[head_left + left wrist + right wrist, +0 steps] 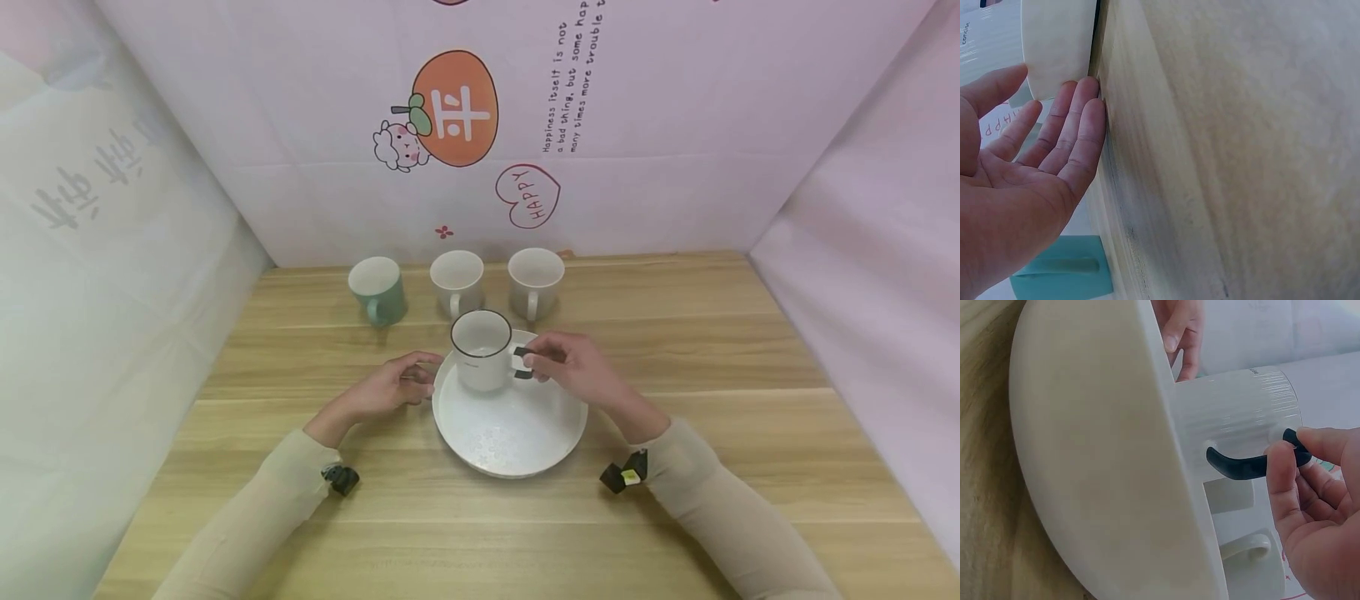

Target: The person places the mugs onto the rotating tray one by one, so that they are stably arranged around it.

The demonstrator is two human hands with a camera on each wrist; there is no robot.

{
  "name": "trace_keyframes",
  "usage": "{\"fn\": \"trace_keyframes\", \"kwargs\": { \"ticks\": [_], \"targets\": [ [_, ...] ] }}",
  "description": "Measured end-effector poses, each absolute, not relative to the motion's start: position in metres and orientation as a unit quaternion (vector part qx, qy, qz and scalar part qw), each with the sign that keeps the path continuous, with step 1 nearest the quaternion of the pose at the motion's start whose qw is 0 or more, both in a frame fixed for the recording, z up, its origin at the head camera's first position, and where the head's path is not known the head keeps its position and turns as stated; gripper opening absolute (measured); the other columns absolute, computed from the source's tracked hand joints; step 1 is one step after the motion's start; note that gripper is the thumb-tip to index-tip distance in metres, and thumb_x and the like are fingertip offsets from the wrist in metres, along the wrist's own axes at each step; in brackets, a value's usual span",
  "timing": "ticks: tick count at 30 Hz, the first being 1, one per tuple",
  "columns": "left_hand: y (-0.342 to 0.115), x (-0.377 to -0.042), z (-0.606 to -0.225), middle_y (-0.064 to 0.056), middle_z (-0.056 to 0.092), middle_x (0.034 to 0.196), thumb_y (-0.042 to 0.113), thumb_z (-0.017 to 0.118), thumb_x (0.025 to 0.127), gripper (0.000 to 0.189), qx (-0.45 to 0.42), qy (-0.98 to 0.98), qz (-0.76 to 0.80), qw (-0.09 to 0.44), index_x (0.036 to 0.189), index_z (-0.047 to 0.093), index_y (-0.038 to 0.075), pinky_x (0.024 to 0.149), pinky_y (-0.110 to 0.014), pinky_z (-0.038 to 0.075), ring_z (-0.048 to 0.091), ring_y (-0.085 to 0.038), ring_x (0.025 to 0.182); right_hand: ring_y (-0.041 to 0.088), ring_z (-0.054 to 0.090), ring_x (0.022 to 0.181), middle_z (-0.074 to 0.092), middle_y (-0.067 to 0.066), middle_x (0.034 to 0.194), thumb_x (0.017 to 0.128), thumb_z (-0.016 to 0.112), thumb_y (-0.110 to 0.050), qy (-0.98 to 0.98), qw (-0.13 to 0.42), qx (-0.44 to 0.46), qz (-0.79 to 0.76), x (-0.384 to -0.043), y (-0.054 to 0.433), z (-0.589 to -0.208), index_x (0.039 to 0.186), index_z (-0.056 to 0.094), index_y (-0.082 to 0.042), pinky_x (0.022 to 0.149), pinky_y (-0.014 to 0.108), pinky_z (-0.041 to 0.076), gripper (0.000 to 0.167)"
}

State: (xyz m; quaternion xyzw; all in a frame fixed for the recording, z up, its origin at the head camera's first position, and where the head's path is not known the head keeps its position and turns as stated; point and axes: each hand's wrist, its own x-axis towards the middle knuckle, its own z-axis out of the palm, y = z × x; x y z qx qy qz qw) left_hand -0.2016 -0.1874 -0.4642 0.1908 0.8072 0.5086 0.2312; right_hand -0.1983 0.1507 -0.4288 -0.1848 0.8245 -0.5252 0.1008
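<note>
The right hand pinches the black handle of the white mug, positioned upright inside the rim of the round plate. The left hand, loosely extended, is at the plate's left edge. Three cups stand behind, on the worktop.

Back sheet: "HAPPY" in heart, "Happiness itself is not a bad thing…" nearby; Chin. char. on orange fruit pic. Mug says "concise". L sheet chars. blurry.
</note>
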Motion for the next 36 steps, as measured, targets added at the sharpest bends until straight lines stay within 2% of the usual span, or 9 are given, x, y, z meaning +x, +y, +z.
{"fn": "trace_keyframes", "kwargs": {
  "ticks": [15, 26, 31, 36],
  "targets": [
    [-0.187, -0.204, -0.465, -0.020, 0.064, 0.124, 0.013, 0.063, 0.098, 0.050, 0.187, 0.818, 0.494, 0.225, 0.144, 0.047, 0.010, 0.088, -0.036, 0.059, 0.061, -0.028, 0.115, 0.018, 0.065, 0.077, 0.070, 0.014, 0.085, 0.097, 0.065, -0.015, 0.818, 0.110, -0.202, -0.527, -0.203, 0.146, -0.440, 0.109, 0.068, 0.002, 0.076, 0.044, 0.059, 0.021],
    [-0.187, -0.203, -0.465, -0.020, 0.064, 0.126, 0.013, 0.063, 0.098, 0.049, 0.189, 0.816, 0.495, 0.229, 0.144, 0.048, 0.011, 0.088, -0.037, 0.059, 0.061, -0.029, 0.116, 0.021, 0.067, 0.081, 0.071, 0.019, 0.093, 0.098, 0.063, -0.013, 0.812, 0.124, -0.217, -0.527, -0.205, 0.146, -0.448, 0.111, 0.068, -0.001, 0.080, 0.048, 0.058, 0.018],
    [-0.186, -0.202, -0.464, -0.020, 0.064, 0.126, 0.014, 0.063, 0.098, 0.049, 0.191, 0.817, 0.493, 0.232, 0.145, 0.047, 0.011, 0.089, -0.037, 0.058, 0.061, -0.029, 0.117, 0.020, 0.067, 0.081, 0.072, 0.018, 0.095, 0.097, 0.063, -0.011, 0.815, 0.129, -0.216, -0.522, -0.205, 0.146, -0.448, 0.110, 0.069, -0.002, 0.080, 0.043, 0.059, 0.017],
    [-0.187, -0.203, -0.464, -0.021, 0.064, 0.125, 0.013, 0.063, 0.098, 0.050, 0.190, 0.818, 0.493, 0.228, 0.145, 0.047, 0.009, 0.089, -0.036, 0.058, 0.061, -0.030, 0.117, 0.015, 0.067, 0.078, 0.074, 0.012, 0.092, 0.095, 0.066, -0.013, 0.834, 0.125, -0.212, -0.494, -0.207, 0.145, -0.443, 0.107, 0.071, -0.006, 0.076, 0.031, 0.058, 0.014]
  ]
}}
